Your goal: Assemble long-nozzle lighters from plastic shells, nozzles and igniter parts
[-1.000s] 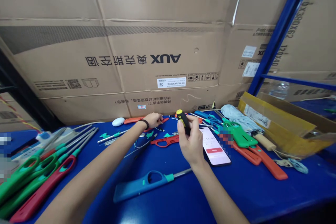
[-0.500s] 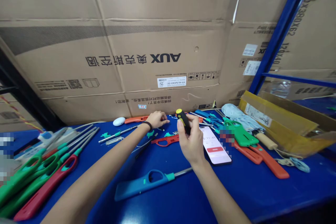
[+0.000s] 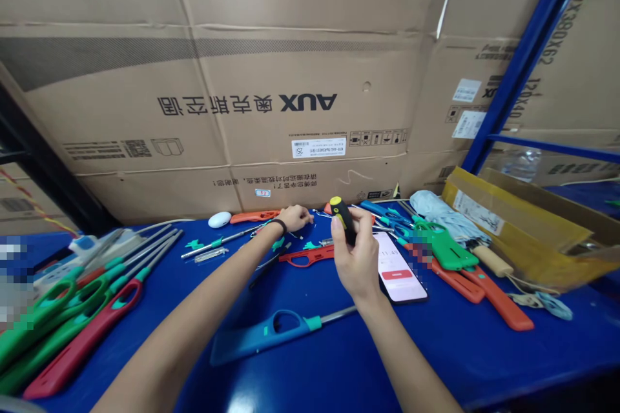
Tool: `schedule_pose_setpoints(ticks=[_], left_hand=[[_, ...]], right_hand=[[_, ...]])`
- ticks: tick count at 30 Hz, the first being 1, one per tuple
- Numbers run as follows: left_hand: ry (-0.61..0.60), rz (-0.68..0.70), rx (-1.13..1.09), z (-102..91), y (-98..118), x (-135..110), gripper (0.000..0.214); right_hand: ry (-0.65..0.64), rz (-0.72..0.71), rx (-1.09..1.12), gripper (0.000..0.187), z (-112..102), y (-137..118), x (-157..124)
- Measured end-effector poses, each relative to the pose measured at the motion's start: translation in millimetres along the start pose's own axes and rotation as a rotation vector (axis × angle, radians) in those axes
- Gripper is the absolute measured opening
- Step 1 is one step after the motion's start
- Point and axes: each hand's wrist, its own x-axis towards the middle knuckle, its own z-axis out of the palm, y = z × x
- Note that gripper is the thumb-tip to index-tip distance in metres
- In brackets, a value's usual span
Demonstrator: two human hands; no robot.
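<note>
My right hand point(image 3: 357, 259) is shut around a black-and-yellow screwdriver handle point(image 3: 343, 219), held upright above the table with its tip hidden in my fingers. My left hand point(image 3: 293, 219) lies at the far side of the blue table point(image 3: 465, 361), its fingers curled next to an orange plastic lighter handle point(image 3: 255, 215) and a thin white wire point(image 3: 316, 212). I cannot tell whether those fingers hold the wire. A red-orange lighter shell point(image 3: 307, 256) lies between my hands, and a smartphone point(image 3: 400, 268) lies face up just beyond my right wrist.
Green and red utility lighters point(image 3: 72, 326) lie at the left, with a blue one point(image 3: 261, 335) in front. A green lighter shell point(image 3: 448, 250), a folded umbrella point(image 3: 436, 213) and a yellow-lined cardboard box point(image 3: 513, 226) stand at the right. Large cardboard cartons and a blue rack upright point(image 3: 520, 58) rise behind.
Both hands have shifted slightly to the right, my left hand along the table's far side. The view has tilted a little. My right hand keeps its hold on the handle.
</note>
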Motion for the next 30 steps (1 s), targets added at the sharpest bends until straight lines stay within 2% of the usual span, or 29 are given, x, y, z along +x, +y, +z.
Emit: schedule_pose_setpoints(ticks=[9,14,17,20,24,27,30], left_hand=[[-0.002,-0.023,-0.012,5.2,16,1,0.029],[0.032,0.035,-0.128,3.2,11,-8,0.029],[0.063,0.070,-0.235,-1.3,2,-22,0.029],[0.110,0.104,-0.367,-8.2,-11,-46,0.024],[0.169,0.140,-0.533,-14.1,-26,-95,0.028],[0.199,0.117,-0.631,-10.1,-31,-135,0.032],[0.222,0.072,-0.718,-1.5,-30,-167,0.035]], right_hand=[[0.026,-0.006,0.007,0.024,0,1,1],[0.033,-0.010,0.013,0.024,0,1,1],[-0.008,-0.007,-0.008,0.024,0,2,0],[-0.106,0.006,-0.039,0.024,1,1,-3],[-0.186,0.007,-0.033,0.024,5,0,-9],[-0.233,-0.017,-0.029,0.026,8,-1,-12],[-0.220,-0.025,-0.037,0.027,8,-3,-11]])
